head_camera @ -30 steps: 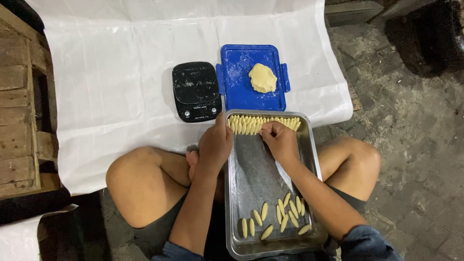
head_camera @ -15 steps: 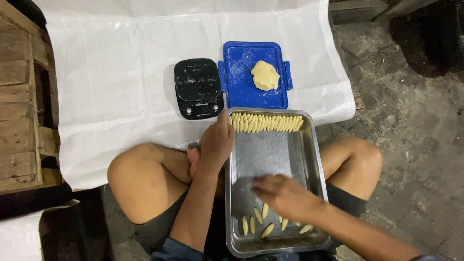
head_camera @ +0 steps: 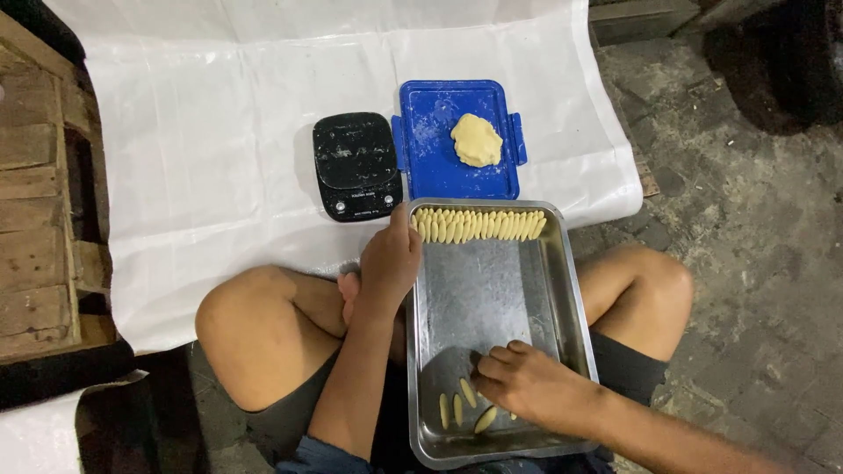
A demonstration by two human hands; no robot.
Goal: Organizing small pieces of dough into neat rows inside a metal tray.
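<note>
A rectangular metal tray [head_camera: 492,298] rests across my crossed legs. A tight row of small pale dough pieces [head_camera: 479,226] lines its far end. Several loose dough pieces [head_camera: 463,402] lie at its near end. My left hand [head_camera: 389,263] grips the tray's left rim near the row. My right hand [head_camera: 527,386] lies palm down over the loose pieces at the near end, fingers curled onto them; whether it holds one is hidden. Beyond the tray, a lump of dough [head_camera: 476,140] sits on a blue plastic lid [head_camera: 435,149].
A black kitchen scale [head_camera: 356,165] stands left of the blue lid on a white plastic sheet [head_camera: 219,158]. A wooden pallet [head_camera: 39,219] lies at the far left. Rough stone floor [head_camera: 746,219] spreads to the right.
My right hand moved from the row at the tray's far end down to the loose pieces at the near end. The left hand stayed on the rim.
</note>
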